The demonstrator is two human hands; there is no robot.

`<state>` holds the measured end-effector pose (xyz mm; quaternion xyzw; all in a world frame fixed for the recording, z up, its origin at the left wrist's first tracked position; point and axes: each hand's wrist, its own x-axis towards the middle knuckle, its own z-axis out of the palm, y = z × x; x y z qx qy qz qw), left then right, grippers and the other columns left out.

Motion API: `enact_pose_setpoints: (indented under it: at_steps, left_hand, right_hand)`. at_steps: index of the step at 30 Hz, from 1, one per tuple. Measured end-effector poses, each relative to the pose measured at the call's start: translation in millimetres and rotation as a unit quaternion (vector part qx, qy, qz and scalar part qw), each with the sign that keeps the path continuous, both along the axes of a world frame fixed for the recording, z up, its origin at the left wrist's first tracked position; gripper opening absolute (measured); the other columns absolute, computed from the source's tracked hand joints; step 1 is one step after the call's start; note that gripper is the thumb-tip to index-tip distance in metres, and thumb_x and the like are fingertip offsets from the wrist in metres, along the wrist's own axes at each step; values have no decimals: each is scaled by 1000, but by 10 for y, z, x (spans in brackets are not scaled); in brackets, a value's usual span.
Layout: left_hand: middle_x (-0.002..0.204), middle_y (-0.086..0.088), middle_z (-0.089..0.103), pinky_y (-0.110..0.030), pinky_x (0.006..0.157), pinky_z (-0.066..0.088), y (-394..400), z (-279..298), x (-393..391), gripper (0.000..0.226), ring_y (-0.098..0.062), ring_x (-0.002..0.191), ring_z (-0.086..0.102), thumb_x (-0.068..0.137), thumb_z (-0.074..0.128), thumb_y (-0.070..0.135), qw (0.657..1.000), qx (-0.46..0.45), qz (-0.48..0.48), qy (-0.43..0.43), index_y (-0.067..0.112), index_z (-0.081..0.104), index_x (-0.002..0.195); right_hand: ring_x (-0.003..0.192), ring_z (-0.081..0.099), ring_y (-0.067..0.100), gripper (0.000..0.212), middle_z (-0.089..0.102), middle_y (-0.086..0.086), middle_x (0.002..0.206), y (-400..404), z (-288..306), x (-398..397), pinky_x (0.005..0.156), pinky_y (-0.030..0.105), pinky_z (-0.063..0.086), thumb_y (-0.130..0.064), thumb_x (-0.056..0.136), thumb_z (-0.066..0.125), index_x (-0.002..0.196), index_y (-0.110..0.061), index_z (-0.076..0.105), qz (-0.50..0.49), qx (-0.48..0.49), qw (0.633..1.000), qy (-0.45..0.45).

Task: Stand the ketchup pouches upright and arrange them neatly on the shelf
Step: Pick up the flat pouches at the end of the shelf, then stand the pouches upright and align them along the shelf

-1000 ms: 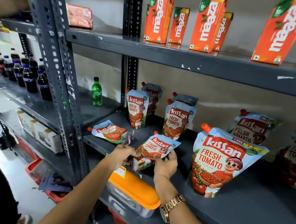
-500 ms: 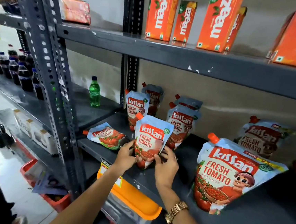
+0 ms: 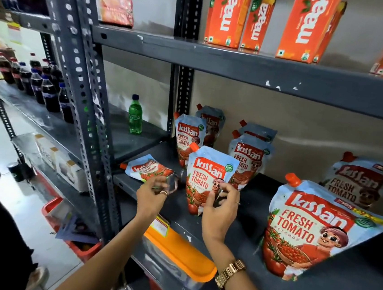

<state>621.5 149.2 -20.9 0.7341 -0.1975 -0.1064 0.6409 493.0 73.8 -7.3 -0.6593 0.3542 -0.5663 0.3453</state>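
Head view is showing a dark metal shelf [image 3: 260,224] on which a small ketchup pouch [image 3: 207,181] is standing upright near the front edge, its orange spout at upper left and its label facing outward. The right hand [image 3: 220,209] is hovering at the pouch's lower right side, fingers curled and partly spread, one fingertip appearing to touch the pouch face; whether it is pressing or merely steadying cannot be told, and it is judged to be guarding against a topple. The left hand [image 3: 152,193] is sitting apart from that pouch, fingers loosely parted and closed on nothing, blurred, just in front of a flat-lying pouch [image 3: 148,168] whose spout is pointing left; that one is judged to be the next to stand. Behind, two upright pouches on the left [image 3: 187,136] and two more to their right [image 3: 247,158] are forming rear rows, which is leaving only a narrow lane for the front pouch. A large pouch [image 3: 313,231] is leaning at the right front, with another large pouch [image 3: 360,182] behind it against the wall. A green bottle [image 3: 135,114] is standing in the neighbouring bay beyond the perforated upright post [image 3: 84,102]. Juice cartons [image 3: 226,15] are occupying the upper shelf. An orange-lidded container [image 3: 177,257] is sitting below the shelf edge, clear of the work.
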Motion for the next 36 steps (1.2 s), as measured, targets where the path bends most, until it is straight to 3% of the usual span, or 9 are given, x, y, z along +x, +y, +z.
enact_pose_setpoints:
  at_steps: [4,7,11,15,17,19,21,27,36]
  left_hand:
    - [73,1,61,-11,54,49,97,27,100,33,-13,70,58,71,53,-14,999,-18,48,0,15,61,86]
    - [81,-6,62,-30,63,53,140,34,200,31,-17,70,57,71,50,-14,997,-12,71,14,11,60,88]
    - [77,2,60,-25,61,50,229,55,305,31,-18,76,56,75,52,-11,995,-9,98,34,18,58,83]
    - [92,-6,63,-38,80,50,305,83,385,29,-26,88,60,78,58,-4,990,15,129,56,9,61,103]
    - [92,-11,63,-42,86,49,299,86,430,27,-29,88,61,81,58,-3,985,24,126,116,3,59,107]
    - [77,-13,59,-41,74,49,278,119,433,7,-29,70,58,86,53,-3,972,-25,94,216,0,54,92]
    - [68,-8,51,-33,62,47,243,135,445,18,-22,60,51,90,48,0,956,-45,65,283,2,50,73]
    - [67,-7,50,-16,41,48,129,144,492,4,-17,57,49,93,46,4,948,-49,37,312,2,48,95]
    - [99,-18,54,-44,72,53,274,200,819,26,-30,89,55,89,52,8,960,48,24,276,-3,51,113]
  right_hand:
    - [104,53,22,22,56,19,113,134,99,152,67,7,44,0,80,62,100,-4,55,31,-44,999,3]
    - [104,48,15,20,60,20,110,201,148,289,78,26,49,0,81,62,100,-1,57,52,-86,995,4]
    - [92,50,7,21,64,15,103,255,160,473,78,0,37,1,84,56,105,-3,59,79,-125,989,11]
    - [109,56,17,35,60,10,123,293,60,678,85,18,43,-9,91,50,125,-11,50,145,-79,982,89]
    - [127,45,21,43,48,10,139,272,9,797,98,28,39,-14,93,48,135,-13,40,159,-39,973,164]
    - [137,32,23,49,36,10,148,232,0,909,109,31,29,-17,94,45,140,-12,30,163,-5,961,222]
    - [138,29,27,51,32,14,150,201,8,1008,112,34,25,-21,95,41,142,-9,24,168,54,953,247]
    - [123,46,36,46,47,23,135,207,67,1103,99,39,39,-30,97,35,136,-5,33,159,151,937,273]
    - [96,61,30,25,68,16,103,326,21,1142,75,31,44,-26,90,53,95,-3,61,165,200,941,219]
